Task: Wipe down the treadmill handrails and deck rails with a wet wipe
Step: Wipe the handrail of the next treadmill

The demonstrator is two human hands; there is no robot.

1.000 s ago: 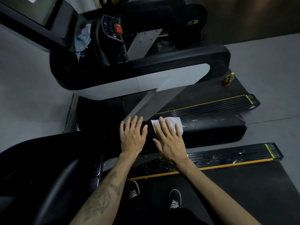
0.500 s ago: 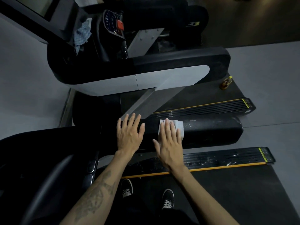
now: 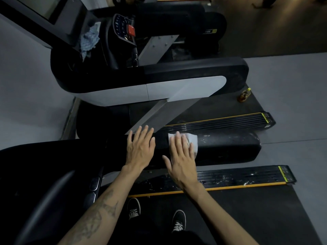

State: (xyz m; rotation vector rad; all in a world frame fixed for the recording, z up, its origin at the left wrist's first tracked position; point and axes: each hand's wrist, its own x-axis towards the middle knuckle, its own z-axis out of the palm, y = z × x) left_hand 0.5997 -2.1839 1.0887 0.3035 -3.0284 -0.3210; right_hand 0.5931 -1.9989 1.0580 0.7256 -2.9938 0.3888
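Right hand [image 3: 181, 157] is flat, fingers straight, pressing the white wet wipe [image 3: 192, 140] onto the black handrail [image 3: 228, 147], wipe peeking out past the fingertips, while the left hand [image 3: 139, 149] rests spread just beside it.

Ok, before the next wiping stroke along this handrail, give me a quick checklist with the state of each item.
1. Wet wipe under the right hand, flat on the handrail: ok.
2. Right hand fingers straight, pressing rather than bunching the wipe: ok.
3. Left hand flat on the same handrail, beside the wipe and off it: ok.
4. Handrail ahead of the wipe free of objects toward its end: ok; pale specks show there.
5. Deck rail below wiped: not ok, white flecks are scattered on it.
6. Wipe still wet enough: cannot tell.
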